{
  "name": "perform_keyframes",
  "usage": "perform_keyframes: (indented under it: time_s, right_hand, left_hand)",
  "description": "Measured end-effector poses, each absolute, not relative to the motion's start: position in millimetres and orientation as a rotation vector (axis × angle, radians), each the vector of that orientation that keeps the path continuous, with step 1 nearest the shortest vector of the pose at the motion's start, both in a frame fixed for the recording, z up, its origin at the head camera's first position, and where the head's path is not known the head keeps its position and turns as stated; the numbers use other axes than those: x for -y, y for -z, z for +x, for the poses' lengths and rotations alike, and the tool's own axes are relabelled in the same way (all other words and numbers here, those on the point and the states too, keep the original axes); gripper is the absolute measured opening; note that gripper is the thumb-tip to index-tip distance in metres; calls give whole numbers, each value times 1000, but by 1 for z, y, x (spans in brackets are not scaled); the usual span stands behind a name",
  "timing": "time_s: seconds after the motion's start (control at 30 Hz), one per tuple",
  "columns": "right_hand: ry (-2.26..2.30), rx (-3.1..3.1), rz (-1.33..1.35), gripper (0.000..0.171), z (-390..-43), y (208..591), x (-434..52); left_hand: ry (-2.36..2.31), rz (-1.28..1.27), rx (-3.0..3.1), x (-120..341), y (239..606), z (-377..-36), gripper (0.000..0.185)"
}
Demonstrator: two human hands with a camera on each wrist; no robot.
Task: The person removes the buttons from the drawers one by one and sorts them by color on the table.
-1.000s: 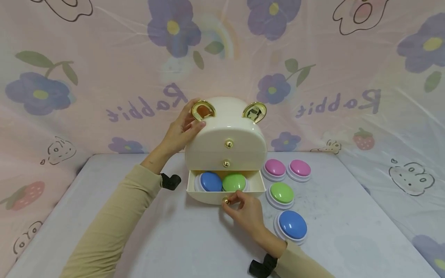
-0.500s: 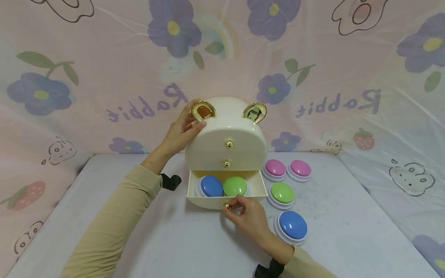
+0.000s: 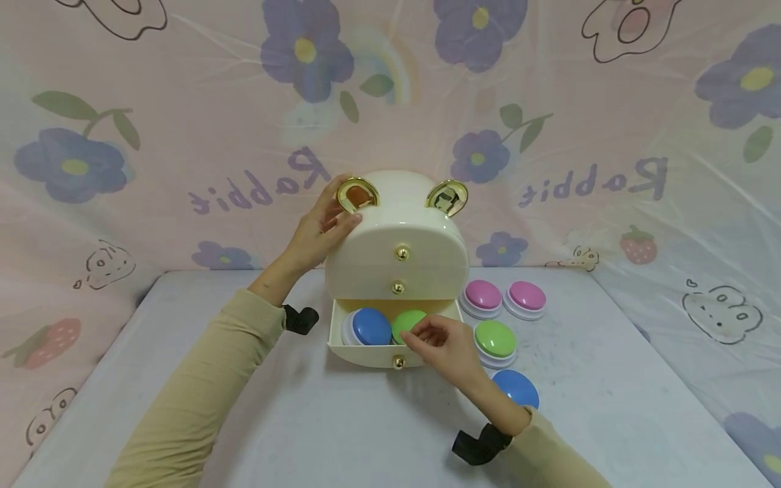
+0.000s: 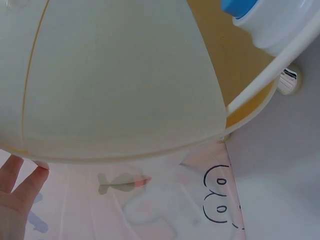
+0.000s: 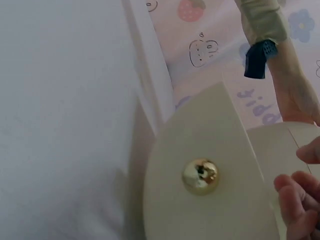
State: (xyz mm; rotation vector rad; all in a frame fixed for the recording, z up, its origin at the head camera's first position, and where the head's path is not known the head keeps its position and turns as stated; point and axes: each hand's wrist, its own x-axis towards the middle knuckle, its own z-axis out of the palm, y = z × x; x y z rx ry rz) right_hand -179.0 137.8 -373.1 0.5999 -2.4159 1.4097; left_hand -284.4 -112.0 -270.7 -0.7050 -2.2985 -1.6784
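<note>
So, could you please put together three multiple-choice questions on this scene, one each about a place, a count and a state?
1. Where is the right hand?
A. Over the green button in the open drawer
B. On the box's top knob
C. Flat on the table

2. How many buttons lie inside the drawer?
A. One
B. Two
C. Four

3. What state is the bottom drawer in?
A. Pushed shut
B. Pulled open
C. Taken out of the box

Answers:
1. A: its fingertips hover at the green button in the drawer.
2. B: one blue button and one green.
3. B: it juts from the box, which the left hand steadies.
</note>
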Motion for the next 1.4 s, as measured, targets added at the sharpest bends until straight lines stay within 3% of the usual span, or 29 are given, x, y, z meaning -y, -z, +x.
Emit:
perform_keyframes:
  time_s: [0.37,0.9,1.4]
  right_hand:
    - [-1410,2534,478,17,-200,366,-139]
    - [-1092,2782,734,47,-220,363,-140]
    - [-991,3122,947,53,-242,351,-155]
  left_hand:
    - [1666,-694,2316,113,278,-291,67]
    - [1664,-684,2320,113,278,-292,67]
    - [1655,-668,2356,107,250,-261,64]
